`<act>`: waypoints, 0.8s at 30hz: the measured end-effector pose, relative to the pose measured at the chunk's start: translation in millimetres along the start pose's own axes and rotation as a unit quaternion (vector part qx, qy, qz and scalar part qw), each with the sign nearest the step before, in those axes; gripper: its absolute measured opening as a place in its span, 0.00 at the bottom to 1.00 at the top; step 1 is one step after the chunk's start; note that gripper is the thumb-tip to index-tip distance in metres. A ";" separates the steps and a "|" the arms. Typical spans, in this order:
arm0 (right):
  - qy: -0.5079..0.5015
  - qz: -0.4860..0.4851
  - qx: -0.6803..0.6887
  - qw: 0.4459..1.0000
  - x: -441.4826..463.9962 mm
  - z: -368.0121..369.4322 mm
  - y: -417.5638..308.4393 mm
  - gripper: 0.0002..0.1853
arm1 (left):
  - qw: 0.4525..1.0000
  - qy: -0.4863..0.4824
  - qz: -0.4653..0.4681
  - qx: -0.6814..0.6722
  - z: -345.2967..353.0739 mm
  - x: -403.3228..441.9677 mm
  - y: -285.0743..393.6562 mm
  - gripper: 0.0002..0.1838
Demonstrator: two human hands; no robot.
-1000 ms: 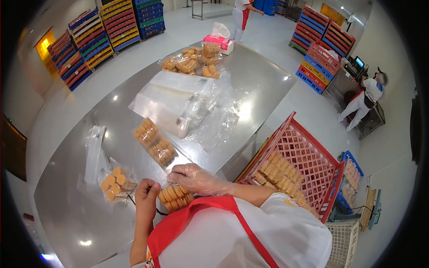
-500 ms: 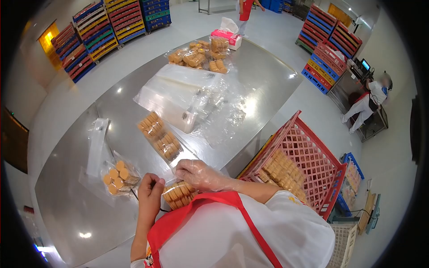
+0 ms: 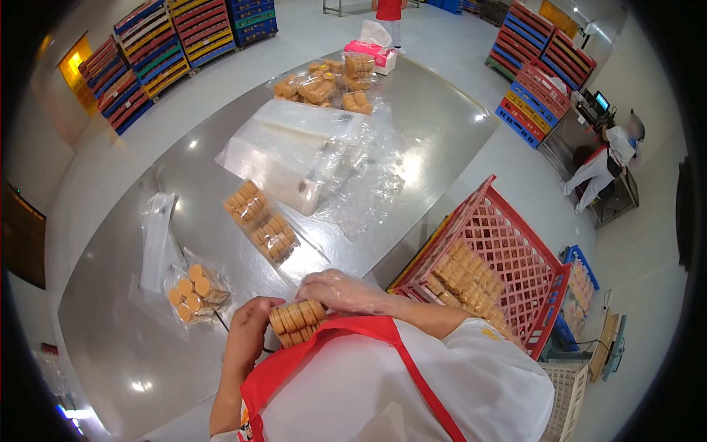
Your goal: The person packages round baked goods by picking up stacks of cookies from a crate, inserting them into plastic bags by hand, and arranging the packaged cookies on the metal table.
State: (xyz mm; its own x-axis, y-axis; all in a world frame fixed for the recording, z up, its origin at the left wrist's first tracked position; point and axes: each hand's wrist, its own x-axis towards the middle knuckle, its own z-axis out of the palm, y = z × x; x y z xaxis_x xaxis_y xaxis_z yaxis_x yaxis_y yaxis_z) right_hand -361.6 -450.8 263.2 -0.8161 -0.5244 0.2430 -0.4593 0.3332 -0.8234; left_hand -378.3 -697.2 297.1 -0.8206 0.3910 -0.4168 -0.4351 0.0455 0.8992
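Near the table's front edge, a clear pack of round biscuits (image 3: 297,318) lies against the red apron. My bare left hand (image 3: 252,323) is closed at the pack's left side, fingertips on its upper corner. On the pack's upper right, my right hand (image 3: 335,291), in a clear plastic glove, is closed on it. Two joined biscuit packs (image 3: 259,221) lie just beyond my hands. To the left sits another bag of biscuits (image 3: 193,292), beside folded clear plastic (image 3: 157,243). Flat clear bags (image 3: 280,151) are spread further up the table.
Bagged biscuits (image 3: 320,85) and a pink tissue box (image 3: 368,55) stand at the far end of the steel table (image 3: 110,324). A red crate (image 3: 508,250) holding biscuits is at the right. Two people and stacked crates are beyond.
My hands have moved from above the pack down to its sides. The person beyond the table has shifted left and now stands behind the tissue box.
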 end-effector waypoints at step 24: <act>0.209 0.111 0.653 0.720 11.9 2.7 -36.0 0.40 | 0.989 -0.031 0.031 -0.142 47.0 54.1 -4.1 0.37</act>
State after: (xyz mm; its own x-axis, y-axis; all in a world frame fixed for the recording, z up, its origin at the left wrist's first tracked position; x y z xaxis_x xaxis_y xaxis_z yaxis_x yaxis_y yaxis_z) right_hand -353.8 -471.2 294.3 -0.9779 -0.2003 -0.0600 0.1975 -0.7910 -0.5791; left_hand -403.6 -633.0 277.1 -0.8285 0.4412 -0.3448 -0.4783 -0.2375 0.8454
